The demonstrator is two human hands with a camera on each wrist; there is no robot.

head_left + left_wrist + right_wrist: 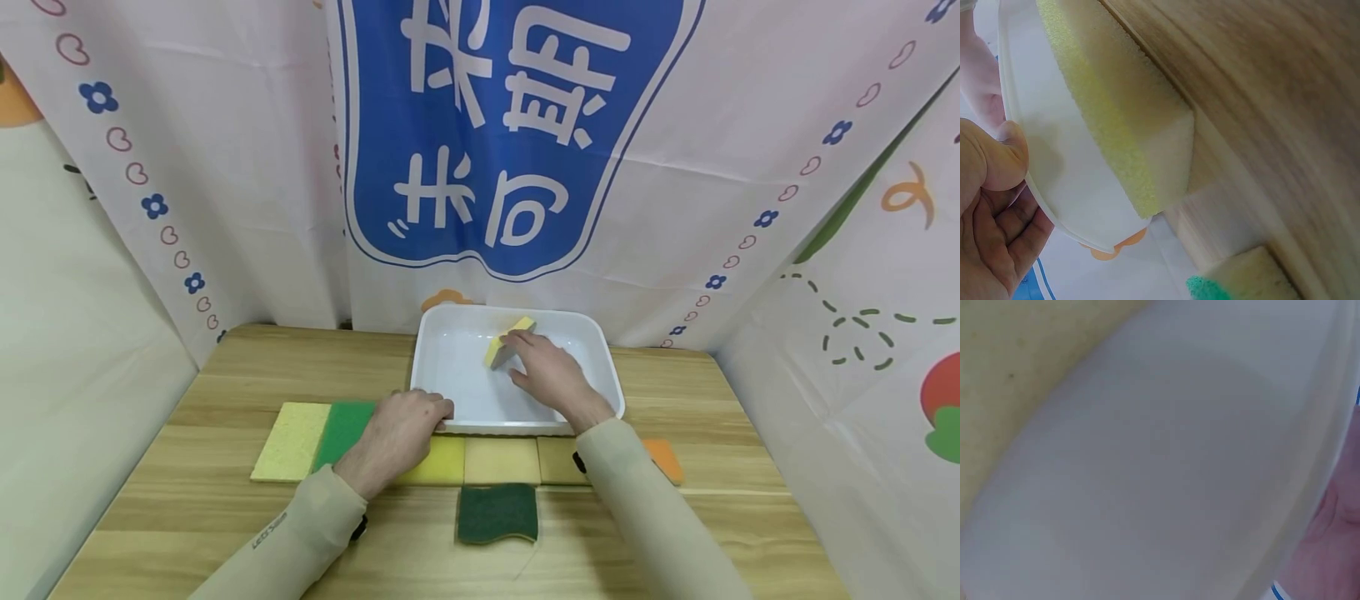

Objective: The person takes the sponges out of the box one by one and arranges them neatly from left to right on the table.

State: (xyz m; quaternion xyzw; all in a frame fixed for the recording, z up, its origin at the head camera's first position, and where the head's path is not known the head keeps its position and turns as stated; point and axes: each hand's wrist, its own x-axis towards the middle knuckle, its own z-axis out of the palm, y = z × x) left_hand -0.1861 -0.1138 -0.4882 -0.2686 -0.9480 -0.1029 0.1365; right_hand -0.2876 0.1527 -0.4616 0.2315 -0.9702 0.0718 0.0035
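A white rectangular tray [468, 392] sits at the back of the wooden table. At its front left corner, my left hand [401, 429] grips the rim; the left wrist view shows the thumb [1011, 156] against the tray edge with the fingers curled beyond it. Inside the tray, a yellow and grey sponge [492, 353] stands on edge, angled across the tray floor. My right hand [551, 371] reaches over the right wall and holds this sponge from above, fingers across its top edge and thumb on the near side. The right wrist view shows mostly the tray's white wall [1166, 456].
In front of the tray lies a row of flat sponges: pale yellow [292, 440], green [345, 429], yellow [435, 462], beige [501, 461], tan [561, 461] and orange [666, 461]. Nearer is a dark green wavy sponge [497, 513]. A printed curtain [660, 233] hangs behind the table.
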